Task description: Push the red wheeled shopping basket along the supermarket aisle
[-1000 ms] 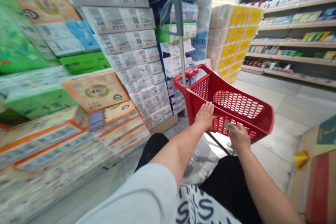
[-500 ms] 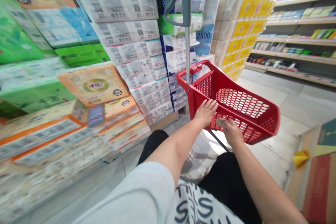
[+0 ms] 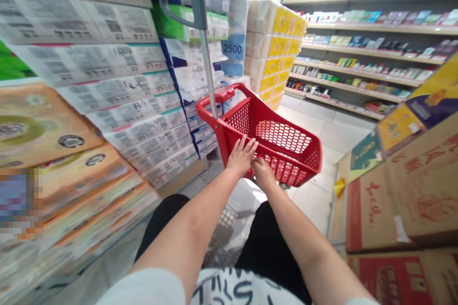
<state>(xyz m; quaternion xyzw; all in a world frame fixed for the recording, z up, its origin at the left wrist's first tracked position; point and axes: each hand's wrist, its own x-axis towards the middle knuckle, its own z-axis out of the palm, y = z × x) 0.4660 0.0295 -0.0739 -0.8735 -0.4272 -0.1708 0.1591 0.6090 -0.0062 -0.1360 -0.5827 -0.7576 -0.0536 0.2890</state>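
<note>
A red plastic shopping basket cart [image 3: 286,155] with honeycomb holes stands before me, its grey handle [image 3: 196,0] rising on a metal pole. My left hand [image 3: 241,157] lies flat on the basket's near side, just below the rim, fingers outstretched. Close beside it on the right, my right hand [image 3: 264,175] is closed against the same side wall. In the earlier picture its fingers grip a small crumpled greyish cloth; now that cloth is mostly hidden behind the fingers. The part of the basket that I can see inside holds nothing.
Stacked white tissue packs [image 3: 118,66] and orange packs [image 3: 46,128] line my left. Yellow-and-white packs [image 3: 275,52] stand behind the cart. Cardboard cartons [image 3: 411,190] are piled on my right. Stocked shelves [image 3: 368,47] run along the back, across a tiled floor [image 3: 318,119].
My view has turned right, so the cart appears further left and more cartons show. My right hand has moved closer to my left hand, which stays on the basket's side.
</note>
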